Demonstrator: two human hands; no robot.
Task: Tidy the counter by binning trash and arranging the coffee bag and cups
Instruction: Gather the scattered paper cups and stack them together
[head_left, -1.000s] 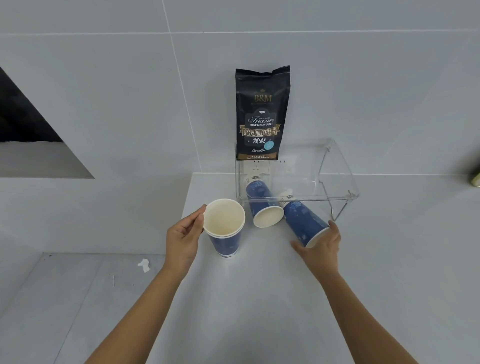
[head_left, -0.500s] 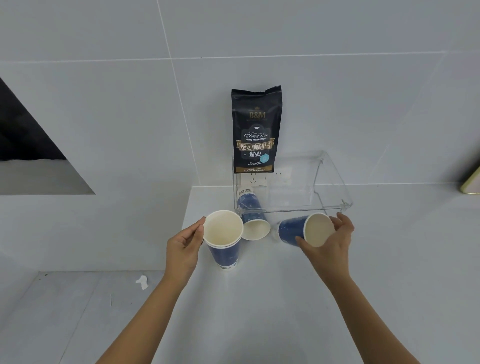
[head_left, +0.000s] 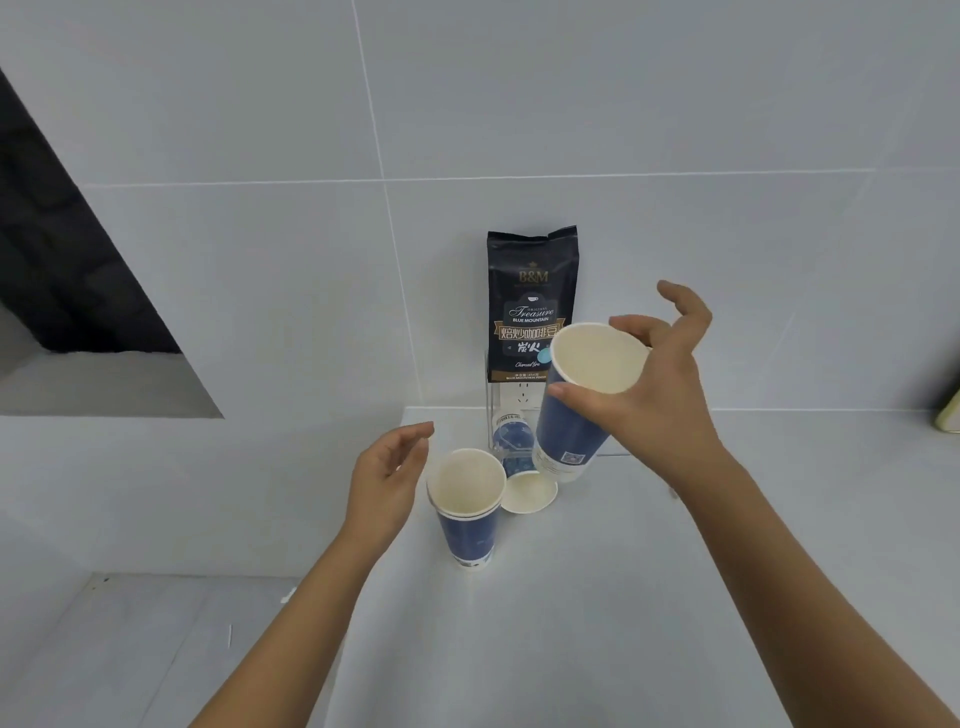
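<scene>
Three cup groups: one held (head_left: 576, 410), one stacked pair (head_left: 467, 509), one toppled (head_left: 522, 478).

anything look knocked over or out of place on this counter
Yes. One blue paper cup lies tipped on its side by the clear acrylic stand, open mouth facing the camera, beside the upright stacked blue paper cups. The black coffee bag stands upright against the wall. No spill is visible.

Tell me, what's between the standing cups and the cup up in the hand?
A tipped-over cup lies on the counter between the standing stack of cups and the lifted cup held by the right hand, as the head view shows.
</scene>
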